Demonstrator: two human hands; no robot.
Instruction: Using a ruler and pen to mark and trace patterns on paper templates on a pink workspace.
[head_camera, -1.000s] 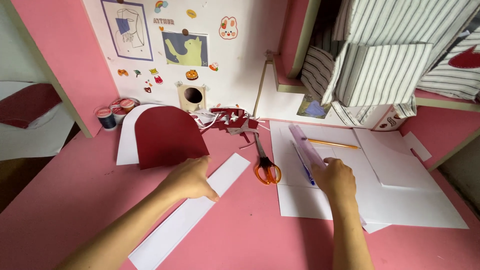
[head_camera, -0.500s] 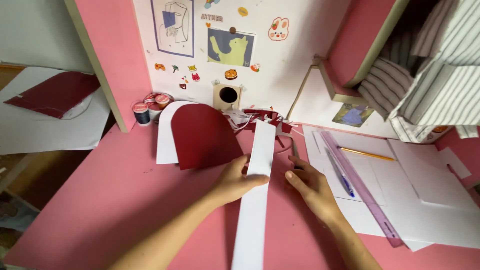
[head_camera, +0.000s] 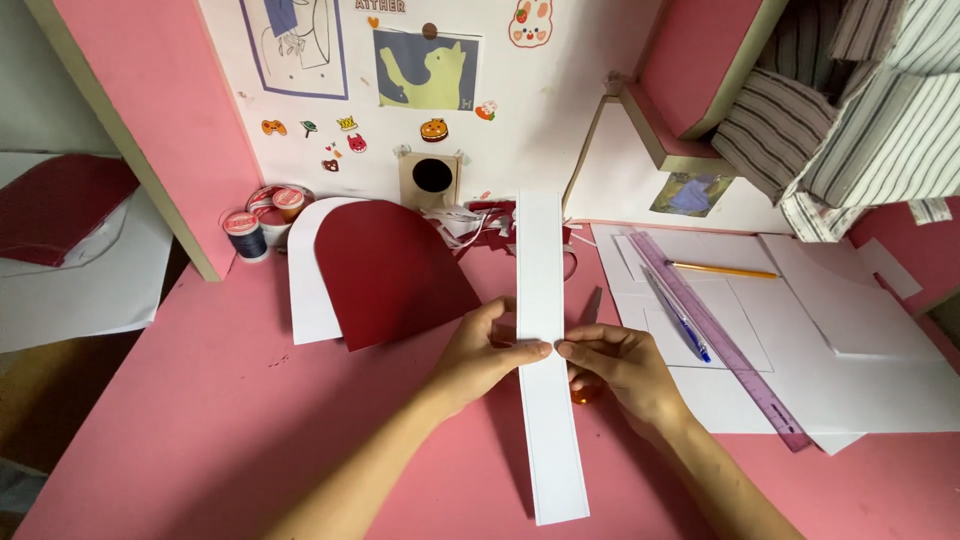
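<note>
While my left hand (head_camera: 487, 352) and right hand (head_camera: 618, 365) pinch the long white paper strip (head_camera: 545, 350) at mid-length, both grips closed on it, it lies lengthwise over the pink tabletop (head_camera: 220, 420), beside a red arched card (head_camera: 390, 270).

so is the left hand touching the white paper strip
Touching. The head view shows the left hand with its fingertips pressed on the white paper strip, meeting the right hand there.

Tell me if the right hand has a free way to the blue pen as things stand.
Probably yes. The right hand pinches the white paper strip, and the blue pen lies just to its right on the white sheets, beside the purple ruler. Nothing lies between them, though the hand would have to let go of the strip first.
</note>
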